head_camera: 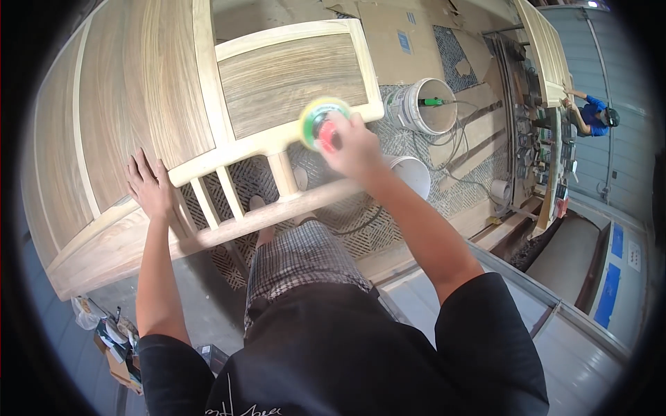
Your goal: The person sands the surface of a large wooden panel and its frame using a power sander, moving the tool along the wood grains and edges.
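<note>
My right hand [359, 148] grips a round palm sander [314, 120] with green and red parts and a yellowish pad. Hand and tool are motion-blurred. The sander is at the pale upper rail [255, 144] of a wooden furniture frame; whether its pad touches the wood I cannot tell. Fingers spread, my left hand [151, 184] rests on the large wood-panelled section [140, 78], near the rail's left end. A smaller framed panel [291, 78] adjoins the upper rail on its far side. Short spindles [283, 174] join that rail to a thicker rounded rail [265, 213] nearer my body.
A white bucket [411, 106] lies tipped, a green-ended hose [432, 102] at its mouth. Another white bucket [413, 174] is partly behind my forearm. Cardboard [390, 57] and patterned matting [458, 187] cover the floor. A person in blue [593, 117] handles a wooden panel [551, 57] at far right.
</note>
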{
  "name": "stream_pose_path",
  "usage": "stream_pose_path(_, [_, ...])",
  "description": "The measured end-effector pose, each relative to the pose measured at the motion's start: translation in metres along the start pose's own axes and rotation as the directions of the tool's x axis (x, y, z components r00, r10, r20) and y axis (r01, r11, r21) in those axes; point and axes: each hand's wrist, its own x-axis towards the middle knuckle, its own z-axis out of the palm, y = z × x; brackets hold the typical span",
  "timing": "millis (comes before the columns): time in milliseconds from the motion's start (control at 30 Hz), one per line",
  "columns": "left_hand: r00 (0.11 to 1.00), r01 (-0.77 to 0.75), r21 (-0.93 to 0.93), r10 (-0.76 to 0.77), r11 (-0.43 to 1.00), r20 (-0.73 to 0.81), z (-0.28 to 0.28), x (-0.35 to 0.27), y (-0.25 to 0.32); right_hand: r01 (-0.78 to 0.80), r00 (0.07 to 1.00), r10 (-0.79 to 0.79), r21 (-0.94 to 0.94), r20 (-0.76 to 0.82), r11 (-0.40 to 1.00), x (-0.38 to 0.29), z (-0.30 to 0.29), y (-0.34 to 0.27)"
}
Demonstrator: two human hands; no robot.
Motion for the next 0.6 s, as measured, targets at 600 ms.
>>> stream_pose_path(600, [0.983,-0.128,-0.142,0.144,0.981,0.109,-0.039,-0.096,0.042,-0.118,0.915,0.103,0.016,0.390,0.993,0.019,-0.083,0.026])
